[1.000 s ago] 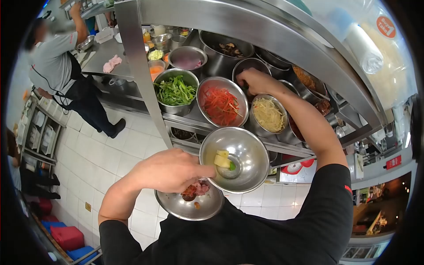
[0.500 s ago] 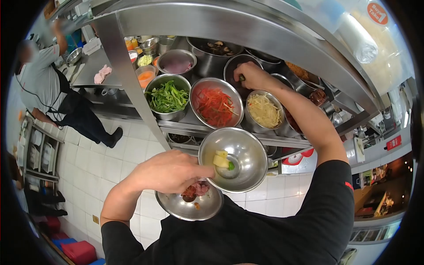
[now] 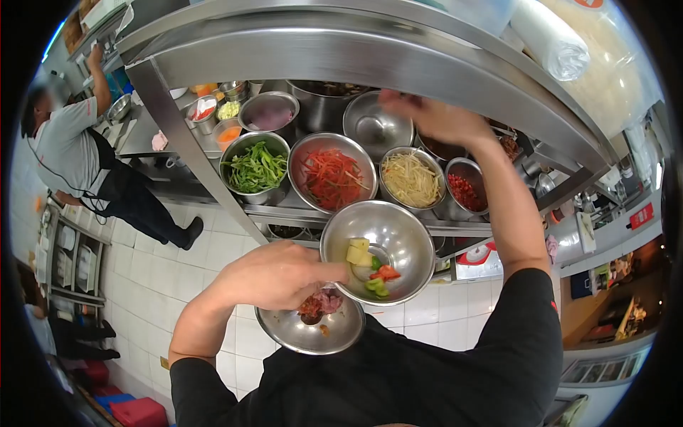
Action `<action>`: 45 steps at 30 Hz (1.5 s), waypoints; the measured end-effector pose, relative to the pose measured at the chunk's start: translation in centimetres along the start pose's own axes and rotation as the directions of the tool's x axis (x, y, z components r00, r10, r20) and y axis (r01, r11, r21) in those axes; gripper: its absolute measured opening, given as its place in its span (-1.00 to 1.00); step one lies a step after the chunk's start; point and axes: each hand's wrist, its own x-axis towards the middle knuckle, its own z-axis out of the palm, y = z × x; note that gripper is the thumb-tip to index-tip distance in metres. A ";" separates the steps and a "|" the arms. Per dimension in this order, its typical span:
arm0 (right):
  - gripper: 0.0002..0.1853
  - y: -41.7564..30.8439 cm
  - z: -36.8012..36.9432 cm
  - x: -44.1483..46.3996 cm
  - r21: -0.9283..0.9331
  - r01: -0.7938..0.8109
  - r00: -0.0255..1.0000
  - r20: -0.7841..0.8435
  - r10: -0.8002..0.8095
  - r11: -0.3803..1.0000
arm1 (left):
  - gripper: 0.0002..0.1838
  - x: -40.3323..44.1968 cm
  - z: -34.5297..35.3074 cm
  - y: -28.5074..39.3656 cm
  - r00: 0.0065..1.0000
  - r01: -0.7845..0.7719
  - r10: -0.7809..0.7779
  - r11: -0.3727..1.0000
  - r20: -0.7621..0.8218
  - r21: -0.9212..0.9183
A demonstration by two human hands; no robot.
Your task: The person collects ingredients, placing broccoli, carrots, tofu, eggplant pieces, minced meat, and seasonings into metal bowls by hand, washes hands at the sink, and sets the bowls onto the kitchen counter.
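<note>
My left hand (image 3: 288,279) is closed on the rim of a metal bowl (image 3: 416,267). In that bowl lie yellow chunks (image 3: 358,252), green pieces (image 3: 376,287) and a red piece (image 3: 386,273). A second metal bowl (image 3: 338,338) with dark red meat (image 3: 319,306) sits lower, under the same hand; how it is supported is hidden. My right hand (image 3: 437,119) is raised above the counter, beside a bare-bottomed metal bowl (image 3: 376,127) and over a dark-filled container. Motion smears its fingers, so whether they hold anything is unclear.
Metal containers on the counter hold green leaves (image 3: 256,168), red strips (image 3: 331,174), pale shreds (image 3: 411,179) and chopped red pieces (image 3: 464,192). A steel shelf edge (image 3: 341,53) spans above them, with a post (image 3: 192,142) at left. Another person (image 3: 67,142) stands at the left counter.
Red and more green pieces now lie in the bowl at my left hand. My right hand has lifted out of the counter bowl and shifted right. The camera view has shifted slightly.
</note>
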 end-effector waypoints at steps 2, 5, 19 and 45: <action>-0.72 8.3 1.0 2.7 -0.555 0.045 0.826 -0.447 -0.343 0.831 | -0.59 0.1 -0.1 0.4 1.000 0.008 -0.008 1.000 0.008 0.008; -0.72 11.8 0.4 3.2 -0.379 -0.257 0.872 -0.488 0.044 0.889 | -0.59 -0.1 -0.1 0.8 0.999 0.026 -0.026 0.999 0.021 0.028; -0.73 6.8 4.9 9.0 -0.262 -0.133 0.877 -0.481 -0.010 0.956 | -0.56 -0.7 0.0 1.6 0.999 0.042 -0.040 0.996 -0.025 0.078; -0.74 8.1 -1.6 3.8 0.013 0.055 0.968 -0.246 -0.050 0.998 | -0.76 -1.4 -4.7 1.7 0.924 0.225 -0.195 0.973 -0.330 0.056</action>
